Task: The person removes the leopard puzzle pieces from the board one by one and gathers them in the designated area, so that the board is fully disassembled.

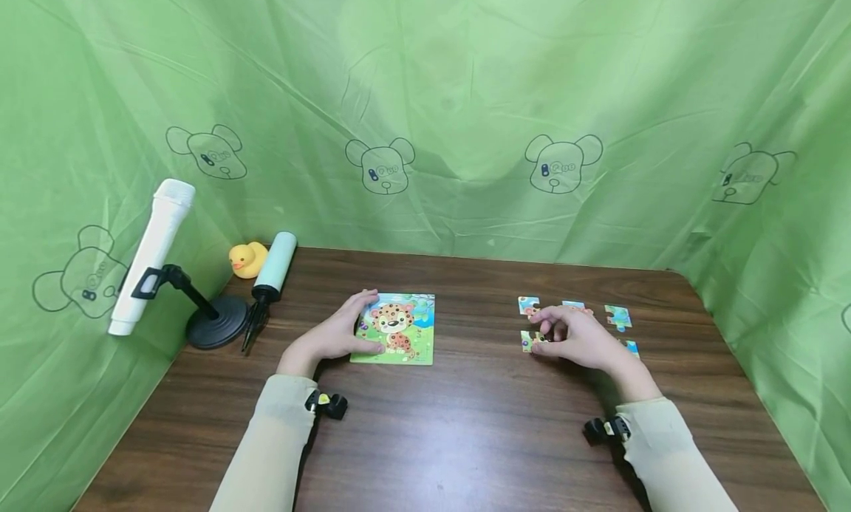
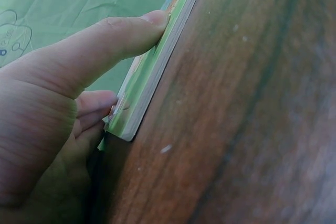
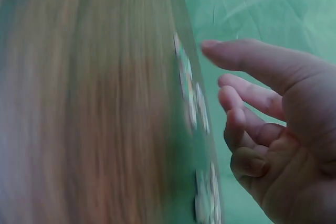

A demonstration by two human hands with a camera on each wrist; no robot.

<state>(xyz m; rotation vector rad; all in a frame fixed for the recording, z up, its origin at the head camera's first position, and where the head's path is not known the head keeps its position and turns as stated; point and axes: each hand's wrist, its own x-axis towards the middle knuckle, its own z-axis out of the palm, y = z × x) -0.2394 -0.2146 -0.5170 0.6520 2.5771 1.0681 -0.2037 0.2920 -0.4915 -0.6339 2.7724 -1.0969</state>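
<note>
Close beneath your right hand point(image 1: 585, 342), a small puzzle piece point(image 1: 525, 342) lies flat on the wooden table point(image 1: 439, 438), just at the left of your thumb tip; that hand is far nearer to it than your left. Your right fingers are loosely bent and grasp nothing, clear of the pieces in the right wrist view. One leopard picture board point(image 1: 420, 338) lies under your left hand point(image 1: 335, 335), extending rightward from it; the thumb rests on its face, the relaxed fingers by its far left corner. It looks nearly square, so no long axis stands out. Five pieces show around your right hand, which may hide more. Left of your left hand are one duck point(image 1: 248, 261), one pump point(image 1: 276, 264), and one microphone point(image 1: 151, 253) on one stand point(image 1: 216, 323).
</note>
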